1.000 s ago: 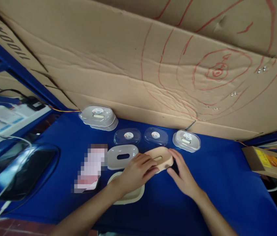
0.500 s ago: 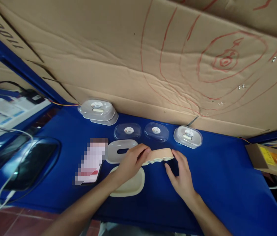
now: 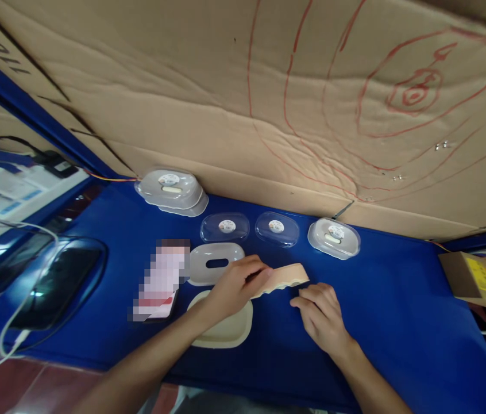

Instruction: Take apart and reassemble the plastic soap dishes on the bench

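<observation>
My left hand (image 3: 243, 283) grips a peach-beige piece with a wavy lower edge (image 3: 290, 276). The piece sticks out to the right, tilted slightly upward, and its left end is hidden by my fingers. To its right, my right hand (image 3: 321, 310) is apart from the piece, its fingers curled in towards the thumb. Whether anything small is between those fingers is hidden. Under my left wrist lies a cream oval tray (image 3: 236, 333), partly covered by the arm. Behind the left hand rests a whitish oval lid with a slot (image 3: 202, 269).
Two clear oval covers (image 3: 212, 232) lie towards the back of the blue table (image 3: 398, 322). Stacked lidded boxes (image 3: 174, 198) stand at back left, another lidded box (image 3: 333, 244) at back right. A phone (image 3: 163, 282) lies left; a dark tablet (image 3: 62, 282) with cables is farther left.
My right hand has left the piece's right end, moved slightly down, and curled its fingers. My left hand still holds the piece. The camera view has shifted a little.
</observation>
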Available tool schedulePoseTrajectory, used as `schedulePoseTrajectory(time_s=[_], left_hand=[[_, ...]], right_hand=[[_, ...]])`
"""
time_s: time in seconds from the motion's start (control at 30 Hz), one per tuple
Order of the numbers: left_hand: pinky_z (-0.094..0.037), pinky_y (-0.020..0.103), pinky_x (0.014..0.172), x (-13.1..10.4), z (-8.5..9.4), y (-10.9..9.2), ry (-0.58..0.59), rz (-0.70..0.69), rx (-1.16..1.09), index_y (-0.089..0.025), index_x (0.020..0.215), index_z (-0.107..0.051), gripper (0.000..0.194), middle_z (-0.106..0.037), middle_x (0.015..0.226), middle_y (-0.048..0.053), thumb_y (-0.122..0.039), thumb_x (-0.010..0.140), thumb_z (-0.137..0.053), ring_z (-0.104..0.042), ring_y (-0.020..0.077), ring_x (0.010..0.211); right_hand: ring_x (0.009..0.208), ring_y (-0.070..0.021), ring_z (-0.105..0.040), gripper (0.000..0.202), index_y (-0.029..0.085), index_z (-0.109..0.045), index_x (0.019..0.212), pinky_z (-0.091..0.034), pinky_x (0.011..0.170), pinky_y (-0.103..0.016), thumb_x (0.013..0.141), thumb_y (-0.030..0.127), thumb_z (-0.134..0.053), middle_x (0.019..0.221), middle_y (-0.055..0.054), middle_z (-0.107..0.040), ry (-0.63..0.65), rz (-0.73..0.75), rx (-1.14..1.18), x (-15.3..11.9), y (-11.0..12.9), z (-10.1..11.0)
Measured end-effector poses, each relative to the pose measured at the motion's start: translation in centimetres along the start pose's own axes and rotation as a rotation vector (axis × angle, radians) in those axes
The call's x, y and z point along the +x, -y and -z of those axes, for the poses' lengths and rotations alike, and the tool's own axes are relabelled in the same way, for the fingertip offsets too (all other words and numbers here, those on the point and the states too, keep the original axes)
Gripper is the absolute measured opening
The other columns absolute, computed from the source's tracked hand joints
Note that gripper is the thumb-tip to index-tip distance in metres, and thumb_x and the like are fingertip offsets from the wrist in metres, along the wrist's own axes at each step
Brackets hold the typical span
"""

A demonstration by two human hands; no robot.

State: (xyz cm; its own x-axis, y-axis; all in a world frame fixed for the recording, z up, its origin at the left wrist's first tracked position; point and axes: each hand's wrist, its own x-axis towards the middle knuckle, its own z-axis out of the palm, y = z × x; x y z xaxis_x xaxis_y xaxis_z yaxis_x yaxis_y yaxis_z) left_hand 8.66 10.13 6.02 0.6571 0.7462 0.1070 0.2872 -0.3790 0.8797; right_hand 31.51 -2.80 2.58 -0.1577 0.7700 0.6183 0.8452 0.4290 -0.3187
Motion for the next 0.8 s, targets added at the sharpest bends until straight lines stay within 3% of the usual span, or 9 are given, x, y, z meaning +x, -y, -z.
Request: schedulePoseTrajectory(time_s=[0.17,0.47,0.6,0.7,0.8], left_hand=[[-0.041,0.026,0.066,-0.3,-0.3,-0.8,0.047,-0.050,0.016,-0.018,0.085,-0.070,0.030,-0.063,0.080,-0.001,-0.028,0.107,-0.052,-0.060,0.0128,0.071],[-0.039,0.026,0.060,0.0,-0.4,-0.8,-0.033,-0.098,0.169,-0.019,0.073,-0.054,0.039,-0.054,0.073,-0.003,-0.026,0.110,-0.045,-0.053,0.0114,0.064],[-0.046,0.028,0.067,0.6,0.4,-0.3,-0.087,-0.159,0.301,-0.019,0.084,-0.061,0.037,-0.060,0.081,0.001,-0.026,0.112,-0.039,-0.059,0.0140,0.073],[-0.049,0.032,0.077,0.9,0.6,-0.1,-0.036,-0.285,0.432,-0.018,0.095,-0.068,0.035,-0.067,0.091,0.004,-0.028,0.113,-0.040,-0.063,0.0179,0.082],[-0.050,0.037,0.084,1.1,0.1,0.2,0.036,-0.416,0.566,-0.019,0.100,-0.070,0.029,-0.070,0.097,0.006,-0.030,0.112,-0.047,-0.065,0.0216,0.089]], right_hand=[[0.105,-0.0259,-0.072,0.034,0.032,-0.066,0.128,-0.053,0.096,-0.046,0.097,0.019,-0.074,0.110,-0.005,-0.076,0.041,-0.003,-0.106,0.8,0.8,0.2],[0.095,-0.0220,-0.068,0.011,0.025,-0.068,0.105,-0.047,0.091,-0.040,0.104,0.016,-0.061,0.094,-0.004,-0.075,0.081,0.096,-0.154,1.3,2.6,0.9],[0.099,-0.0212,-0.066,0.021,0.021,-0.069,0.100,-0.048,0.094,-0.039,0.103,0.008,-0.054,0.100,-0.004,-0.075,0.264,0.244,-0.120,0.5,2.8,0.6],[0.092,-0.0214,-0.066,0.020,0.020,-0.068,0.095,-0.050,0.090,-0.039,0.101,0.007,-0.055,0.100,-0.005,-0.074,0.387,0.306,-0.124,-0.8,2.6,0.4],[0.090,-0.0225,-0.067,0.019,0.020,-0.067,0.097,-0.052,0.093,-0.041,0.099,0.006,-0.056,0.100,-0.006,-0.074,0.441,0.269,-0.114,-2.7,2.4,0.9]])
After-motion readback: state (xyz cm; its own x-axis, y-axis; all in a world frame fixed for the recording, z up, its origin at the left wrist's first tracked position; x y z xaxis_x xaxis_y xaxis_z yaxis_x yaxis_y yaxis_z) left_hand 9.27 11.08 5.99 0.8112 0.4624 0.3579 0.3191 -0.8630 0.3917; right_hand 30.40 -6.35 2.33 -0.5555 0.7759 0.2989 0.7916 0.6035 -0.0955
